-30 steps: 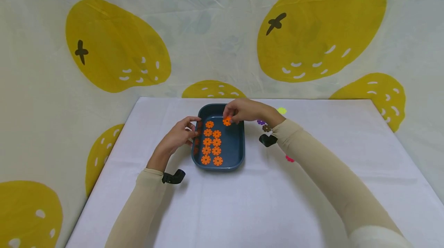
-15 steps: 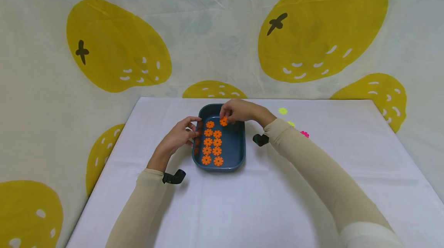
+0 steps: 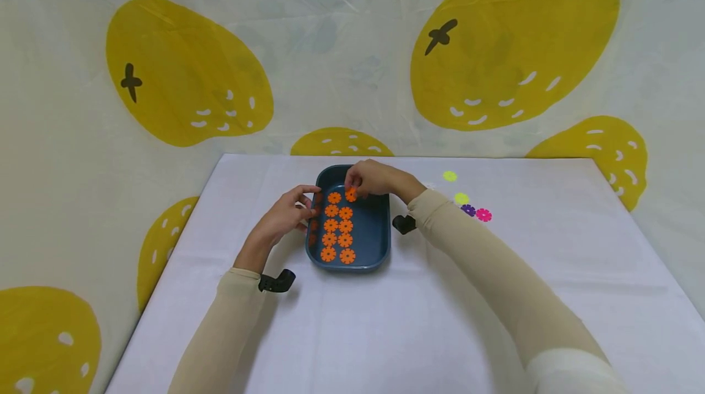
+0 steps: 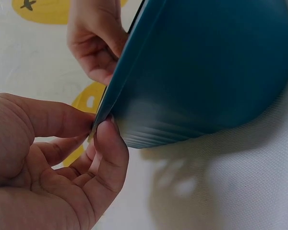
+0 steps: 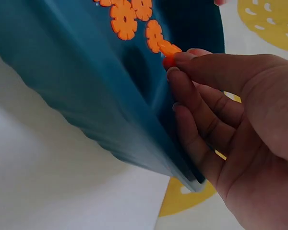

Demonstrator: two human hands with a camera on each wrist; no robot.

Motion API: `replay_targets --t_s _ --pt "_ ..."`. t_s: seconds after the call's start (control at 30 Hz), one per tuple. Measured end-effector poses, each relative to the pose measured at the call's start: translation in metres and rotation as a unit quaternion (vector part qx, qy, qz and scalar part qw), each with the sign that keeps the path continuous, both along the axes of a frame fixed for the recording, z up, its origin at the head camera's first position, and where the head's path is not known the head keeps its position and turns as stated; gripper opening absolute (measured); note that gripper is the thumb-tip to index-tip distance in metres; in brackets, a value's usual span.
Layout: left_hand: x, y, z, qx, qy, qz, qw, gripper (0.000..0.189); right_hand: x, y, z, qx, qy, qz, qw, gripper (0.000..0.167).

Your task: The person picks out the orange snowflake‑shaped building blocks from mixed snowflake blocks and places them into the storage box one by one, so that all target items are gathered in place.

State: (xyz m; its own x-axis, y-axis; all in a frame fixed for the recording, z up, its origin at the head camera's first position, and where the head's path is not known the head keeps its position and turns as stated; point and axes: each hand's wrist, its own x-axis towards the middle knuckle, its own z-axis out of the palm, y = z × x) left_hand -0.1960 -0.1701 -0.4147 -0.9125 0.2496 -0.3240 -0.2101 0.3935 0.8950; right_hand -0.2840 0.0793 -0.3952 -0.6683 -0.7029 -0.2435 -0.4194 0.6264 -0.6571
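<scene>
A blue rectangular baking dish (image 3: 370, 238) stands on the white table. My left hand (image 3: 282, 215) holds its left rim; in the left wrist view the thumb and a finger pinch the rim (image 4: 116, 91). Inside, flat orange notched discs (image 3: 330, 225), like snowflake building pieces, lie in two columns along the left side. Over the far part of the dish, my right hand (image 3: 376, 177) pinches one more orange disc (image 5: 169, 49) between thumb and fingertips. That disc is tilted, close beside the topmost disc of the left column, above the right column.
Right of the dish lie loose discs: yellow-green ones (image 3: 450, 176), a purple one (image 3: 468, 210) and a pink one (image 3: 484, 215). The right forearm (image 3: 468, 253) crosses the table nearby. A cloth with yellow fruit prints (image 3: 341, 76) hangs behind the table.
My right hand has moved left within the dish, carrying the orange disc toward the left column. Its forearm now uncovers the purple and pink discs. The left hand stays at the rim.
</scene>
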Motion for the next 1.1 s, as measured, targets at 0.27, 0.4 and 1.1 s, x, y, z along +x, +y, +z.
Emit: replay_targets --t_s 0.27,0.4,1.1 --pt "0.000 0.001 0.001 -0.007 0.001 0.000 1.0000 0.054 -0.001 -0.006 -0.008 0.019 0.002 -0.012 0.9998 0.020" --pt "0.000 0.001 0.002 -0.006 0.001 0.000 1.0000 0.054 -0.002 -0.008 -0.012 0.024 0.002 -0.015 0.9996 0.020" --pt "0.000 0.002 0.001 -0.007 -0.001 0.002 1.0000 0.054 -0.001 -0.009 -0.014 0.048 -0.008 -0.001 0.9988 0.021"
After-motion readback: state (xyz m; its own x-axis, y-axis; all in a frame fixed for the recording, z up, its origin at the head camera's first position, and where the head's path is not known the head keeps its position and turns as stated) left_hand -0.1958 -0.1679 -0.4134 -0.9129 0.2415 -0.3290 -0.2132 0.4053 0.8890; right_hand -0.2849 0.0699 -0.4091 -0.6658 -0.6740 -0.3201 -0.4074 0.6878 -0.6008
